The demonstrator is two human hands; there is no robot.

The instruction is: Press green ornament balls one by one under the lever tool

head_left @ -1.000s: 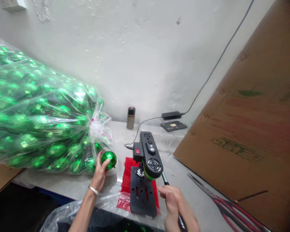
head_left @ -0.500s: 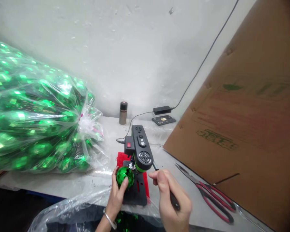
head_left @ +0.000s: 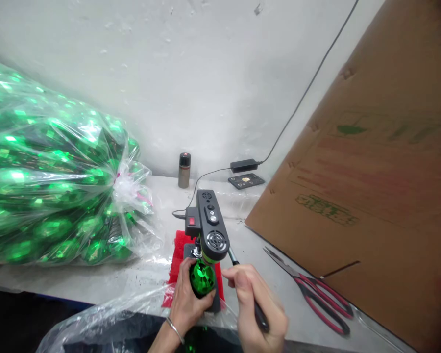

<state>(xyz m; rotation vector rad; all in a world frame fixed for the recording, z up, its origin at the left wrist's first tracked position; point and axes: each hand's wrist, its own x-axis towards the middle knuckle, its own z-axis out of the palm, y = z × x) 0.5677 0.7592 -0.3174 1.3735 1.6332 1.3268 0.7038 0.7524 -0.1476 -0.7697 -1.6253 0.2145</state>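
A shiny green faceted ball [head_left: 202, 277] is gripped by my left hand [head_left: 188, 291], fingers on its left side and thumb curled round its near side. The ball sits right under the round front end of a small black bench drill press [head_left: 213, 223]; its bit is hidden. My right hand [head_left: 259, 306] is wrapped around the black-handled lever [head_left: 260, 317] on the press's right side. Beneath the press's black base lies a red cloth [head_left: 178, 260].
A clear bag of green balls [head_left: 51, 196] fills the left. Red-and-black scissors [head_left: 316, 299] lie at right beside a large cardboard box [head_left: 371, 162]. Behind the press are a spray can [head_left: 184, 171], a power adapter [head_left: 244, 165] and a phone [head_left: 246, 181]. Clear plastic [head_left: 95, 318] drapes over the front edge.
My left hand has moved the ball to the right and slightly nearer, under the press head. The right hand still grips the lever. The whole view has shifted a little.
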